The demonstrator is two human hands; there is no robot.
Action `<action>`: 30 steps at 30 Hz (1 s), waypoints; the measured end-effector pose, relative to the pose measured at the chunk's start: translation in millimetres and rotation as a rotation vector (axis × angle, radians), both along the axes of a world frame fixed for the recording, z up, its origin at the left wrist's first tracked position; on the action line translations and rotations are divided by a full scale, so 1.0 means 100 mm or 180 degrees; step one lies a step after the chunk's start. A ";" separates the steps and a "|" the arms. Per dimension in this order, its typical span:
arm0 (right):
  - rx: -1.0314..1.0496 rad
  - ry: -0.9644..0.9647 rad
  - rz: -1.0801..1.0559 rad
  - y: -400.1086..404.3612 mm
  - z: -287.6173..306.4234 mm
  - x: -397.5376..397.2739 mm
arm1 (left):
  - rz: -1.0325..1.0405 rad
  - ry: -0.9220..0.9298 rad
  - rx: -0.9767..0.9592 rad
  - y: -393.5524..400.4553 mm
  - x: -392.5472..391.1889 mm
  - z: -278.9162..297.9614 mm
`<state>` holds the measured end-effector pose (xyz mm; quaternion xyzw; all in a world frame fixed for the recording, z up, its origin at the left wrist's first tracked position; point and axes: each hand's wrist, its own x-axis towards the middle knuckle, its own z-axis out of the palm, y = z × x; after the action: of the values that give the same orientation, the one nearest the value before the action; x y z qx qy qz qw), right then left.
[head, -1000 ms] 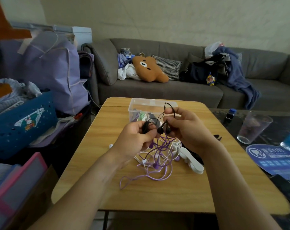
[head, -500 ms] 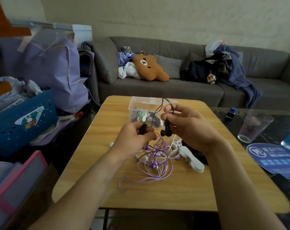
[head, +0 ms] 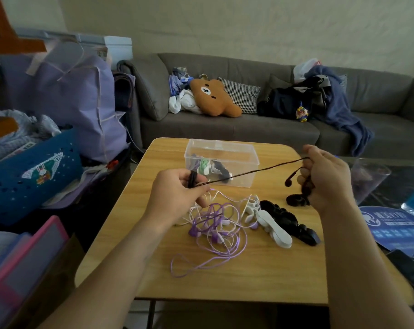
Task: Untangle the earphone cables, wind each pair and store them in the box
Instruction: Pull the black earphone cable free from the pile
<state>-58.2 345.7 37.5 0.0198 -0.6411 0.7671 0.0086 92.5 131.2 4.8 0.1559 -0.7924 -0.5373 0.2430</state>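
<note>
Head view, purple cable tangle (head: 215, 231), clear box (head: 221, 166)

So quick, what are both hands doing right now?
Left hand: pinching one end of the black earphone cable.
Right hand: gripping the cable's other end, earbud dangling.

Bare table (head: 260, 276) near edge, box (head: 221, 166) open-topped — taut black cable (head: 248, 172) crossing

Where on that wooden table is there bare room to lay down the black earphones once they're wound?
The table is bare along its near edge, below the purple cable tangle, and in its far left corner beside the clear box. The middle is crowded: the tangle, the white winder and the black winder.
</note>
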 end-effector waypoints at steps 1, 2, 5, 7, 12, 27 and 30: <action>0.0049 0.0041 -0.0110 0.00 -0.02 -0.01 | -0.0170 -0.0029 -0.0004 -0.01 0.01 0.02; 0.0166 0.0110 -0.0253 0.00 -0.04 -0.02 | -0.0395 -0.0096 -0.0056 -0.01 0.01 0.02; 0.0682 0.0442 -0.0702 -0.07 -0.07 -0.01 | -0.1103 -0.0530 -0.0117 -0.02 0.06 0.06; 0.0973 0.0650 -0.0819 -0.08 -0.09 -0.02 | -0.1562 -0.0763 0.0265 -0.03 0.08 0.09; 0.2385 0.0440 -0.0219 0.00 -0.11 -0.04 | -0.1833 -0.0498 0.1490 -0.06 0.11 0.14; 0.1583 0.1779 0.2258 -0.54 0.17 0.58 | -0.1295 -0.0001 0.2173 0.16 0.04 0.15; 0.1549 0.1799 0.2431 -0.62 0.11 0.57 | -0.1279 0.0163 0.2505 0.17 0.05 0.20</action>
<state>-1.2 284.1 48.4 0.4591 -0.7203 0.5095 -0.1037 97.3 147.8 24.9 0.0661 -0.5358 -0.8383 0.0755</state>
